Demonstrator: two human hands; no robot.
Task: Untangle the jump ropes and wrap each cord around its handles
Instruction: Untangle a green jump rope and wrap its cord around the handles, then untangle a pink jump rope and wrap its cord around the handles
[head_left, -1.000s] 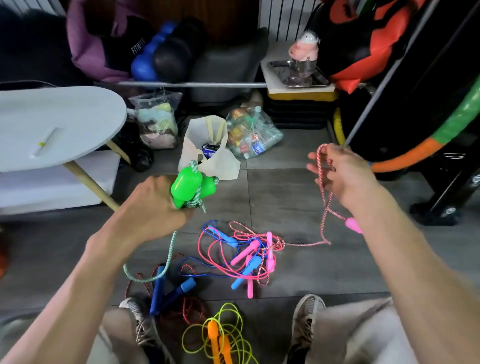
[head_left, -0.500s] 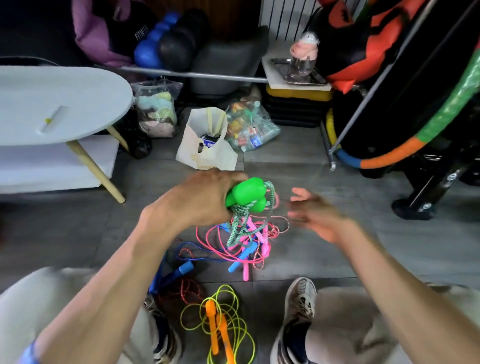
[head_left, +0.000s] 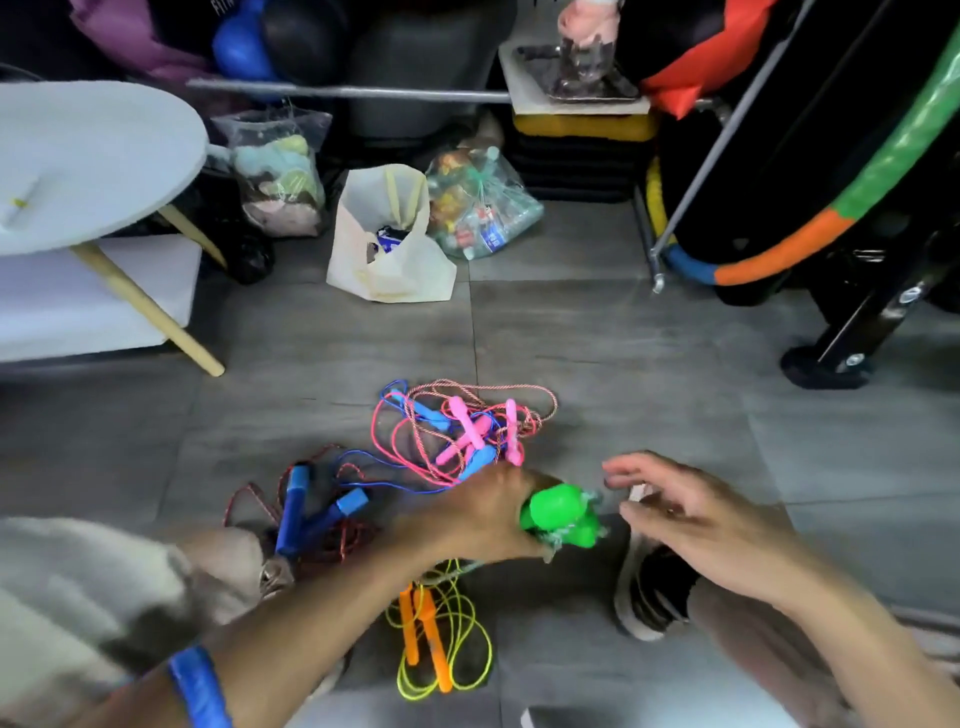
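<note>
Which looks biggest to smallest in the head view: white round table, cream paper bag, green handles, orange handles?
1. White round table, partly out of frame.
2. Cream paper bag.
3. Green handles, gripped by the left hand, and orange handles: too close to rank, and both lie nearer the camera.

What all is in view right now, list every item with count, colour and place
green handles: two, cord-wrapped, in left hand
pink and blue ropes: tangled pile, floor centre
blue-handled rope: one, dark red cord, floor left
orange-handled rope: one, yellow cord, floor near
white bag: one, floor behind
clear bags: two, by white bag
table: one, white, left
hoop: multicoloured, right
shoe: one, right foot
left hand: grips green handles
right hand: open, beside handles
</note>
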